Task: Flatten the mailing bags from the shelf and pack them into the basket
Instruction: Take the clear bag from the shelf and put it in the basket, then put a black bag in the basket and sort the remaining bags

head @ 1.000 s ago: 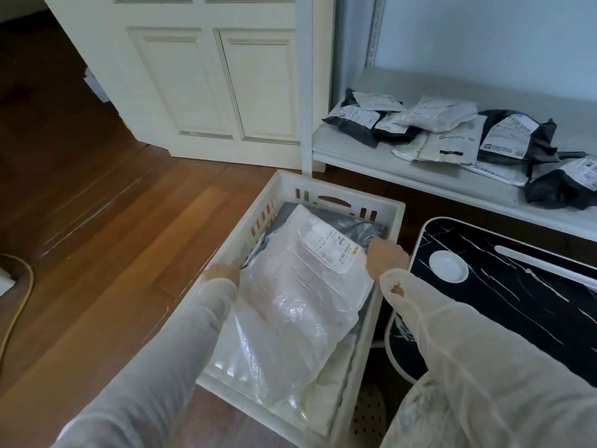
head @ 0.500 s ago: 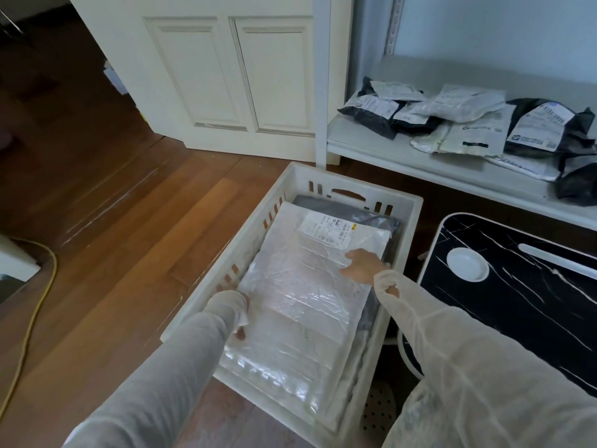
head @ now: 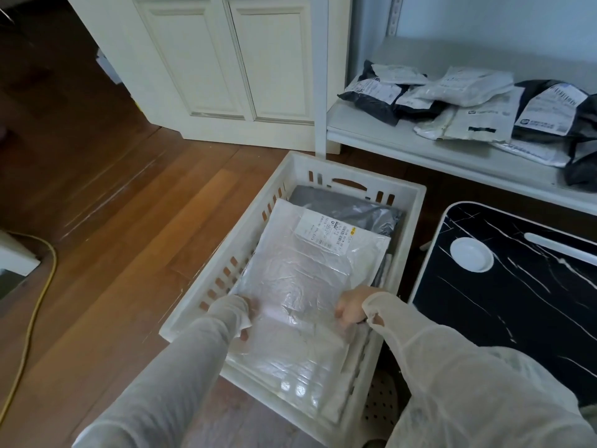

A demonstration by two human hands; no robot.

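Both hands press on the clear plastic mailing bag lying flat atop the pile in the white basket. Left hand is mostly under its sleeve, fingers unreadable; right hand curls knuckles down on the bag. More mailing bags wait on the shelf.

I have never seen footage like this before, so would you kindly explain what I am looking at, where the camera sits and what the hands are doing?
There is no machine here: a person wears a wide-angle camera on the head, looking forward and down, so the two sleeved arms coming in from the bottom are their own. A white slatted basket stands on a wooden floor. Inside, a clear mailing bag with a printed label lies on top of a grey bag. The left hand rests on the clear bag's left side, though the sleeve hides most of it. The right hand presses on its right side with curled fingers; whether they pinch the bag is hard to tell. More mailing bags, black and white, wait on the white shelf. A black marbled tabletop stands to the right.
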